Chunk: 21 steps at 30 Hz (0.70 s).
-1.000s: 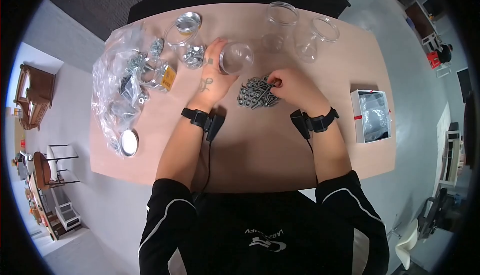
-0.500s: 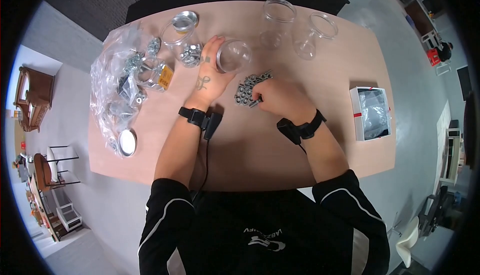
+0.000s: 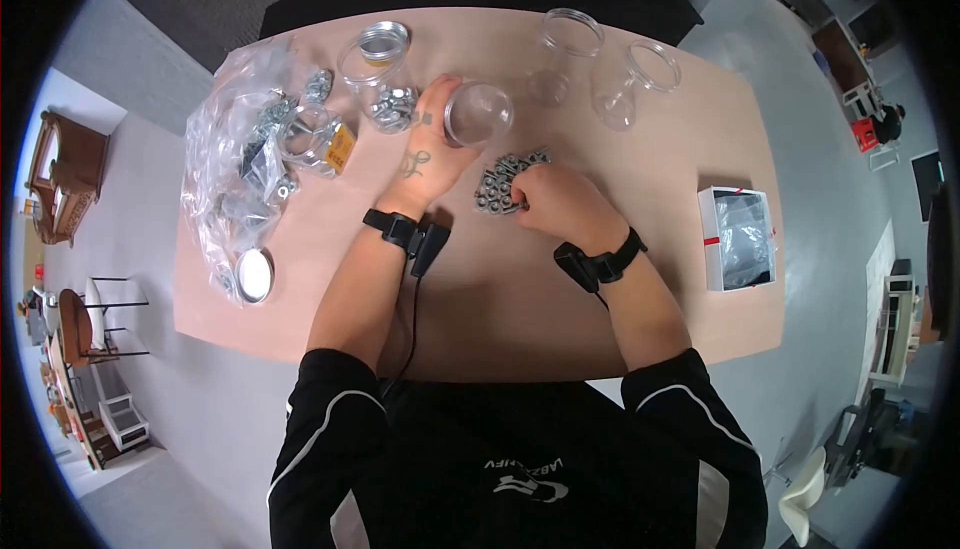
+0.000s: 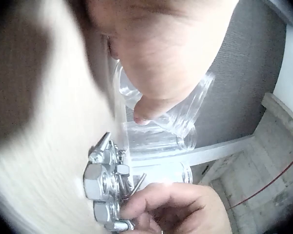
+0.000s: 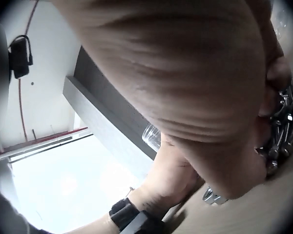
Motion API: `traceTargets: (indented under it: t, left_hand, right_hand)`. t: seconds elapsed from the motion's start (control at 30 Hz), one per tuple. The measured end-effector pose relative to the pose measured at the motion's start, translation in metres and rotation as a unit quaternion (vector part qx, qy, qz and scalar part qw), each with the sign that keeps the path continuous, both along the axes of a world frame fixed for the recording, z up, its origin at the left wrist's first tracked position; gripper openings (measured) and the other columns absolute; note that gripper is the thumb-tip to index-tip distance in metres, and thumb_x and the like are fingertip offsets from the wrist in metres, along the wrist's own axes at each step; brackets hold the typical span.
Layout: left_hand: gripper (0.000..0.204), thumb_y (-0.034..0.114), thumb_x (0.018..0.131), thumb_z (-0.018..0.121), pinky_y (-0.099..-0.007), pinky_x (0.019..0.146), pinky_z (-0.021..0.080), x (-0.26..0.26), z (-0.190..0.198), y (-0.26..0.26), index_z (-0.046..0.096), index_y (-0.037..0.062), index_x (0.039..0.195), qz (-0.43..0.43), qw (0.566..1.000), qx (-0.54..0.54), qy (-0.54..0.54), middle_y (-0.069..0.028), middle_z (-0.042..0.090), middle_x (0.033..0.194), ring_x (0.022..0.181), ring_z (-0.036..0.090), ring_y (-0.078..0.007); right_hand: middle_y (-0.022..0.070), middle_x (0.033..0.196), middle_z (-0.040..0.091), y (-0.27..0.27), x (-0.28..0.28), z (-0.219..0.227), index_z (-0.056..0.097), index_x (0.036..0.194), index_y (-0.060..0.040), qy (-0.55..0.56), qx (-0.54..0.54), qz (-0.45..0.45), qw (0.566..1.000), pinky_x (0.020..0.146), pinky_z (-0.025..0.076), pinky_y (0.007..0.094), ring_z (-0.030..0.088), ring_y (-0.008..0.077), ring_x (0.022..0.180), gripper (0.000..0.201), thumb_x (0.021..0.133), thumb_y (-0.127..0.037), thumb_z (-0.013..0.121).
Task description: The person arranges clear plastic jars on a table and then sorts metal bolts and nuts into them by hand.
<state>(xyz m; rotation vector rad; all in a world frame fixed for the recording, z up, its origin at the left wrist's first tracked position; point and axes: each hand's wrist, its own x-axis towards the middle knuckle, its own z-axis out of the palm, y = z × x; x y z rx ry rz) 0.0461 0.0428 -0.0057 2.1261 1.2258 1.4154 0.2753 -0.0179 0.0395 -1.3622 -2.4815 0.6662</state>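
Note:
My left hand (image 3: pixel 425 144) grips a clear plastic jar (image 3: pixel 485 114) by its side, the jar tilted over the table behind the hardware pile. In the left wrist view its thumb lies along the wall of the jar. My right hand (image 3: pixel 570 207) is at the near right side of a pile of metal bolts and nuts (image 3: pixel 508 167). Its curled fingers pinch a bolt (image 4: pixel 119 225) at the pile's edge, seen in the left wrist view. The palm hides much of this grip in the right wrist view, where more bolts (image 5: pixel 285 134) lie beyond the fingertips.
Left of my left hand stand a jar of nuts (image 3: pixel 393 109) and a jar with a yellow label (image 3: pixel 340 149), beside plastic bags (image 3: pixel 230 149) of hardware. A round lid (image 3: pixel 254 275) lies near them. Two clear jars (image 3: pixel 615 99) stand far right; a white box (image 3: pixel 712 259) sits right.
My right hand has moved left and nearer to me, down onto the near right side of the pile. My left hand keeps its grip on the jar.

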Motion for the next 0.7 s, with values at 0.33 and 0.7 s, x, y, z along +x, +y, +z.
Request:
traceTargets:
  t: [0.33, 0.7]
  left_hand:
    - [0.095, 0.016, 0.071, 0.094, -0.0442, 0.119, 0.043, -0.001, 0.006, -0.003, 0.046, 0.0070, 0.153, -0.018, 0.999, -0.017, -0.024, -0.0196, 0.050, 0.153, 0.143, 0.048, -0.0397]
    - [0.089, 0.014, 0.074, 0.090, -0.0481, 0.120, 0.041, 0.001, 0.010, -0.005, 0.048, 0.0081, 0.152, -0.035, 0.997, -0.043, -0.047, -0.0192, 0.050, 0.154, 0.145, 0.045, -0.0416]
  right_hand:
    - [0.0073, 0.086, 0.073, -0.024, -0.003, 0.057, 0.069, 0.102, 0.0022, 0.217, -0.200, -0.099, 0.950, 0.071, 0.057, 0.0305, 0.072, 0.0156, 0.079, 0.013, 0.090, -0.002, 0.073]
    - [-0.0019, 0.088, 0.070, 0.045, -0.061, 0.109, 0.072, 0.111, 0.0016, 0.338, -0.068, -0.069, 0.936, 0.070, 0.051, 0.0217, 0.063, 0.0044, 0.081, 0.017, 0.095, -0.001, 0.077]
